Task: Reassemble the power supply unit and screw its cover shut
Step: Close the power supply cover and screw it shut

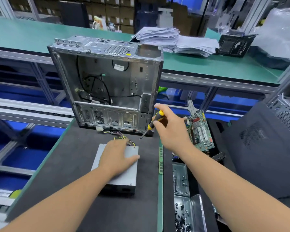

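The grey power supply unit [126, 174] lies flat on the dark mat, cover side up, with its coloured wire bundle [120, 137] trailing from the far end. My left hand [118, 156] rests flat on the cover, fingers spread. My right hand [170, 129] grips a yellow and black screwdriver [153, 123] above the mat, just beyond the unit's far right corner. Its tip points down and left, clear of the cover.
An open, empty computer case [107, 84] stands upright behind the unit. A green circuit board [200, 131] leans at the right. Metal trays with several loose screws [182, 213] sit at the lower right, next to a black case panel [264, 148]. Paper stacks [174, 39] lie on the far bench.
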